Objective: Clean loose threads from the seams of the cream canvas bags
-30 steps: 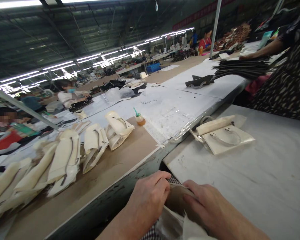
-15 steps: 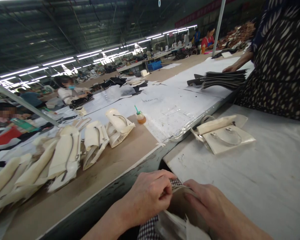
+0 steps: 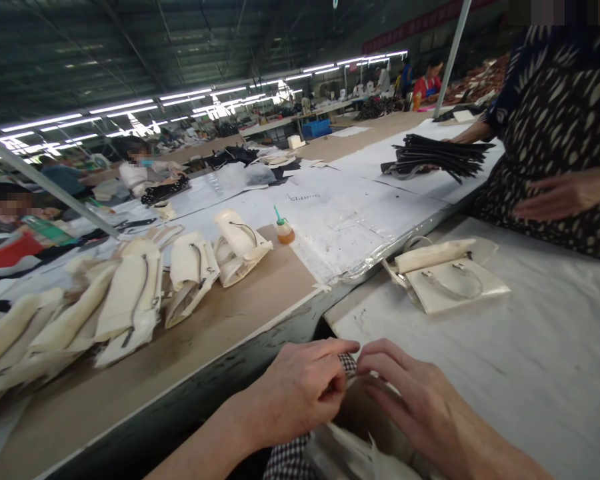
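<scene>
An unfinished cream bag sits at the bottom of the view, over a black-and-white checked cloth. My left hand is closed at the bag's upper edge, index finger stretched toward the other hand. Across the opening, my right hand grips the edge with bent fingers, its thumb partly inside. Both sets of fingertips nearly meet. The exact pinch point is hidden behind the fingers. On the pale table to the right lies a cream handbag with a looped handle.
Several cream bag pieces line the brown-covered table at left. A small bottle of amber liquid with a green nozzle stands beyond them. At right, a person in a patterned apron holds a stack of black pieces.
My right fingers have lifted and spread a little along the bag's edge, while my left hand stays nearly still. The person's stack has shifted, and their other hand has come into view.
</scene>
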`<state>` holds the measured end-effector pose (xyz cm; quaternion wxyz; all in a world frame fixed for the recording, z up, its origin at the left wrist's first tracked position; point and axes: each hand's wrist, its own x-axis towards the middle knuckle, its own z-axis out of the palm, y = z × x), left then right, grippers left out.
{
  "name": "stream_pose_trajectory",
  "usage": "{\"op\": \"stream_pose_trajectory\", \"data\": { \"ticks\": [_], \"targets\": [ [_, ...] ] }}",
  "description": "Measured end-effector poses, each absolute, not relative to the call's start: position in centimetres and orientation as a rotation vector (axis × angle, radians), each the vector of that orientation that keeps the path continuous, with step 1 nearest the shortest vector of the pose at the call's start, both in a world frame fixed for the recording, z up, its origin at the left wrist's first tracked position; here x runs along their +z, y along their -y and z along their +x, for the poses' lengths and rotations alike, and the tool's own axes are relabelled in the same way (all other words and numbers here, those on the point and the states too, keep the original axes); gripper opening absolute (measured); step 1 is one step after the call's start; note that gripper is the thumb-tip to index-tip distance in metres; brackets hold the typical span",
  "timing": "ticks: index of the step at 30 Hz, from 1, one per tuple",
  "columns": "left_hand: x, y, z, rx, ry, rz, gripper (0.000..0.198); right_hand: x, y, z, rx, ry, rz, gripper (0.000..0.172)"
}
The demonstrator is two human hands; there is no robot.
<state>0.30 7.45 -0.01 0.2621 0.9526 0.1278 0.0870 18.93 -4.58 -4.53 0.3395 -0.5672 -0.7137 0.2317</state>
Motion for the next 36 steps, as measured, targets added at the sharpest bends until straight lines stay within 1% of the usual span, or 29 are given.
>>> {"op": "stream_pose_trajectory", "data": {
  "ticks": [2, 8, 10, 16, 20, 24, 30, 36],
  "targets": [
    [0.2, -7.4, 0.3, 0.22, -0.36, 2.57, 0.017, -4.2, 4.3, 18.9, 0.472, 1.925, -1.385, 0.029],
    [0.5, -7.3, 0.3, 0.248, -0.375, 2.587, 0.013, -4.3, 3.4, 18.4, 0.16, 2.044, -1.329, 0.022],
    [0.5, -7.2, 0.2, 0.262, -0.371, 2.589, 0.012, -4.1, 3.1, 18.3, 0.096, 2.086, -1.318, 0.024],
    [0.3, -7.1, 0.0, 0.3, -0.396, 2.592, 0.009, -3.5, 2.3, 18.0, -0.085, 2.158, -1.281, 0.038],
    [0.1, -7.2, -0.1, 0.31, -0.398, 2.594, 0.009, -3.7, 1.7, 17.7, -0.132, 2.183, -1.302, 0.035],
    [-0.1, -7.3, -0.1, 0.305, -0.432, 2.576, 0.009, -3.9, 1.5, 17.6, -0.135, 2.187, -1.321, 0.028],
    [-0.3, -7.1, 0.0, 0.328, -0.465, 2.568, 0.009, -4.0, 2.0, 17.5, 0.03, 2.114, -1.315, 0.02],
    [-0.1, -6.9, -0.1, 0.276, -0.474, 2.59, 0.01, -3.9, 2.2, 17.5, 0.189, 1.999, -1.255, 0.021]
  ]
}}
